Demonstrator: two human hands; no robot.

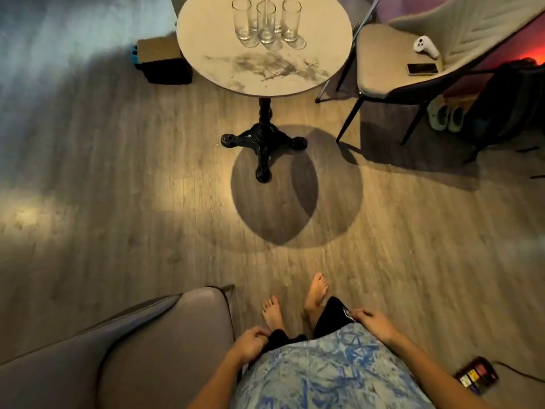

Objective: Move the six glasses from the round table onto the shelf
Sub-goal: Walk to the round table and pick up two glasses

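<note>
Clear tall glasses [266, 23] stand clustered on the marble round table [265, 72].

The top edge cuts off the far side of the round pale marble tabletop [206, 45] and the rims of two rear clear glasses [280, 13]. Whether the left hand [250, 342] or right hand [373, 321] grips the black shorts [330, 315] is unclear.

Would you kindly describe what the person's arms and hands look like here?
The left hand and right hand wear no gloves, and no watch, ring or bracelet shows. No sleeves reach the forearms. The shirt is pale with a blue marbled print, above black shorts.
</note>
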